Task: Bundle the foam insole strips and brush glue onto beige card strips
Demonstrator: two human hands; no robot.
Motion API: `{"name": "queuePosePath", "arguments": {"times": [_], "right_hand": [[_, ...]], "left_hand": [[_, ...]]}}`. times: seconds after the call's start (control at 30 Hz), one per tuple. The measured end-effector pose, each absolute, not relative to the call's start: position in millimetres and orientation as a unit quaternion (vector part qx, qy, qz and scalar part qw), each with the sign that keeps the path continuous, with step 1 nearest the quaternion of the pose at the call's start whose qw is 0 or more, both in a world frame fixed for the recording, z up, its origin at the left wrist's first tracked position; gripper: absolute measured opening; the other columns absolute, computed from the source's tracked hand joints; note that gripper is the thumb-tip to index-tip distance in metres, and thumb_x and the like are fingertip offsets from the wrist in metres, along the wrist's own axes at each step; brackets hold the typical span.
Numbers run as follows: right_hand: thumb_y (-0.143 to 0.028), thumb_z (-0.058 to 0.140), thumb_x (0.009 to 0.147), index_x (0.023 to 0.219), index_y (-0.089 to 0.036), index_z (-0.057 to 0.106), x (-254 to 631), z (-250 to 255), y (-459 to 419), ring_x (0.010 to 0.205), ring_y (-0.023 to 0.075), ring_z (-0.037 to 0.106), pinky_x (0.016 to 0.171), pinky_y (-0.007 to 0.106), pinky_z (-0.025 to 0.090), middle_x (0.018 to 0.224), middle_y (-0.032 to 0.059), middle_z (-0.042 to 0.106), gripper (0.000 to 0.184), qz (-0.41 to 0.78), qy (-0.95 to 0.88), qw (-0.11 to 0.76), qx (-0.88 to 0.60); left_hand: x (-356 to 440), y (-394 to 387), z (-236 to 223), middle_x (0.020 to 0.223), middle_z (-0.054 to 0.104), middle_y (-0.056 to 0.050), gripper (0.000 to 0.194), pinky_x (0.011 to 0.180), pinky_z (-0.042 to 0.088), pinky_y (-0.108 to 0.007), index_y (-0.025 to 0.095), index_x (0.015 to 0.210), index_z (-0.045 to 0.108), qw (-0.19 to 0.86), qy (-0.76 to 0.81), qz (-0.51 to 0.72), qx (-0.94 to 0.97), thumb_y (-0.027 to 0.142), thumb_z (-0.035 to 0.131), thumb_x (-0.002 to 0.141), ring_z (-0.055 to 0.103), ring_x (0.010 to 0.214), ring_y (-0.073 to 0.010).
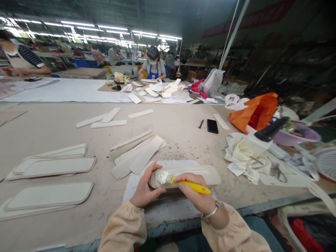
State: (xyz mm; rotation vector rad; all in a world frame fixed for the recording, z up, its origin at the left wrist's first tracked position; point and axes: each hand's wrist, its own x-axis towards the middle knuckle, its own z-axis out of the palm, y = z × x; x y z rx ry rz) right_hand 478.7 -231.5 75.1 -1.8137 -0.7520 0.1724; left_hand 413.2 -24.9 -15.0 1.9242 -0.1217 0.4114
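My right hand [195, 190] grips a brush [193, 185] by its yellow handle. Its bristles, coated in white paste, press on the left part of the top piece in a stack of long off-white panels [202, 172] with rounded ends. Around the left end of that stack my left hand [148, 185] is clasped, thumb at the near edge and fingers at the far edge. White paper [132, 183] lies under the stack. Just beyond, more panels [147, 152] are fanned out in a loose pile.
At left lie stacked wider panels [52, 196]. A black phone [212, 126] is farther back. On the right are a white jug [252, 143] with a black handle, crumpled cloth, scissors [277, 173], an orange bag [254, 112] and a purple basin [296, 134]. A co-worker [153, 66] sits opposite.
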Motion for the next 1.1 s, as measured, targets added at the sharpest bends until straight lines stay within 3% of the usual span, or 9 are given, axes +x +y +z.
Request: {"name": "queuePosePath", "arguments": {"times": [0.17, 0.4, 0.83, 0.97, 1.1], "right_hand": [[-0.012, 0.055, 0.072, 0.075, -0.020, 0.074, 483.1, 75.8, -234.4, 0.074, 0.0148, 0.068, 0.073, 0.022, 0.052, 0.077, 0.0004, 0.074, 0.020, 0.103, -0.287, 0.552, -0.776], [-0.017, 0.057, 0.074, 0.075, -0.021, 0.074, 497.8, 81.7, -286.6, 0.077, 0.0166, 0.068, 0.073, 0.024, 0.053, 0.078, 0.0006, 0.074, 0.018, 0.094, -0.249, 0.523, -0.810], [-0.027, 0.060, 0.078, 0.078, -0.021, 0.073, 516.9, 90.9, -372.9, 0.082, 0.0227, 0.067, 0.077, 0.033, 0.051, 0.082, 0.0039, 0.073, 0.014, -0.009, -0.161, 0.456, -0.875], [-0.029, 0.060, 0.082, 0.082, -0.023, 0.073, 501.6, 96.4, -355.0, 0.086, 0.0217, 0.065, 0.078, 0.031, 0.050, 0.086, 0.0038, 0.073, 0.014, -0.018, -0.189, 0.497, -0.847], [-0.025, 0.058, 0.083, 0.079, -0.023, 0.073, 484.6, 97.6, -299.3, 0.080, 0.0188, 0.065, 0.074, 0.027, 0.050, 0.080, 0.0020, 0.072, 0.016, 0.054, -0.250, 0.554, -0.792]], "left_hand": [[413.5, -23.2, -13.1, 0.132, 0.050, -0.009, 0.086, 0.110, 0.029, -0.044, 0.025, 0.144, 0.024, 0.532, -0.048, 0.174, 0.827, 0.041, 0.071, 0.073, 0.044, 0.125, -0.0251], [413.3, -23.0, -10.5, 0.135, 0.048, -0.012, 0.072, 0.110, 0.032, -0.042, 0.019, 0.136, 0.037, 0.492, -0.027, 0.161, 0.855, 0.041, 0.068, 0.075, 0.039, 0.131, -0.0276], [415.0, -18.0, -22.3, 0.133, 0.050, -0.011, 0.075, 0.110, 0.031, -0.048, 0.023, 0.140, 0.031, 0.484, -0.022, 0.162, 0.860, 0.038, 0.067, 0.076, 0.043, 0.128, -0.0292], [414.1, -21.5, -14.9, 0.132, 0.051, -0.013, 0.076, 0.109, 0.032, -0.048, 0.020, 0.139, 0.033, 0.492, -0.029, 0.168, 0.854, 0.041, 0.068, 0.075, 0.043, 0.127, -0.0299], [414.0, -23.0, -13.5, 0.131, 0.052, -0.012, 0.078, 0.110, 0.031, -0.047, 0.020, 0.137, 0.037, 0.512, -0.034, 0.176, 0.840, 0.045, 0.070, 0.072, 0.044, 0.127, -0.0297]]}}
